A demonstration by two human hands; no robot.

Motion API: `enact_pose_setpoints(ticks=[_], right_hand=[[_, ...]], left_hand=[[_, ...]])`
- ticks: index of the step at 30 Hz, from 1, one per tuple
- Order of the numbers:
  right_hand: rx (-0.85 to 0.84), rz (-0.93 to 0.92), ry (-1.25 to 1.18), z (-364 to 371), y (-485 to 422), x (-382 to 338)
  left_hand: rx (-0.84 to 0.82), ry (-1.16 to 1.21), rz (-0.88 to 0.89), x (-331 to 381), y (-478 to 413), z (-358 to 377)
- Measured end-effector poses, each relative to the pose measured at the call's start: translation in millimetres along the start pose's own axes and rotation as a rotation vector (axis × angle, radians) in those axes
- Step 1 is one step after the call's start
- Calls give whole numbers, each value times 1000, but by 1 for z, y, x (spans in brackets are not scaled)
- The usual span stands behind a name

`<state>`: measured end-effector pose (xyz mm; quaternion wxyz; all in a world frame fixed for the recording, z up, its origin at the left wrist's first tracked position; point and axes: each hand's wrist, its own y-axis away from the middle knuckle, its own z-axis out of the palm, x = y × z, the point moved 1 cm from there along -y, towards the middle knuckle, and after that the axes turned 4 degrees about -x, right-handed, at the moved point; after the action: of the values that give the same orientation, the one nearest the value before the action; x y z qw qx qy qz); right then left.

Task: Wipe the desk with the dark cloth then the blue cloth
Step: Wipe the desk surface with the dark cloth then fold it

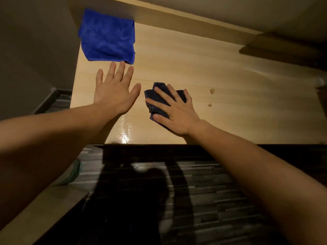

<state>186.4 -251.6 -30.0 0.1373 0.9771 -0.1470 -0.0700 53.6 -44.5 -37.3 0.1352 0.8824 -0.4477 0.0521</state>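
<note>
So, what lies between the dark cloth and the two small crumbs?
Nothing: the head view shows only bare desk between the dark cloth, under the right hand, and the crumbs.

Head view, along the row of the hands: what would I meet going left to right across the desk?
Left hand, fingers spread → dark cloth pressed under the right hand → two small crumbs.

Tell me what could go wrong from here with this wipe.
1. Two crumbs lie to the right of the dark cloth. A sweep by the right hand might flick them off the desk instead of gathering them.
2. The left hand lies flat with its fingertips close to the blue cloth at the desk's left edge. A nudge might push it over.
</note>
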Motion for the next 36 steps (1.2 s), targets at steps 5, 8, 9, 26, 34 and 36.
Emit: enact_pose_setpoints(ticks=[5, 8, 9, 26, 34, 36], right_hand=[[11, -14, -36, 13, 36, -24], [8, -19, -130, 19, 56, -36], [3, -21, -169, 20, 62, -39], [31, 246, -1153, -43, 93, 6], [157, 47, -505, -97, -53, 141], [137, -6, -356, -101, -88, 165]], left_hand=[[-33, 51, 17, -3, -1, -5], [-17, 94, 58, -2, 4, -8], [1, 104, 73, 1, 8, -8], [-50, 66, 52, 106, -15, 17], [-46, -18, -6, 113, -17, 19], [-41, -26, -14, 113, -18, 20]])
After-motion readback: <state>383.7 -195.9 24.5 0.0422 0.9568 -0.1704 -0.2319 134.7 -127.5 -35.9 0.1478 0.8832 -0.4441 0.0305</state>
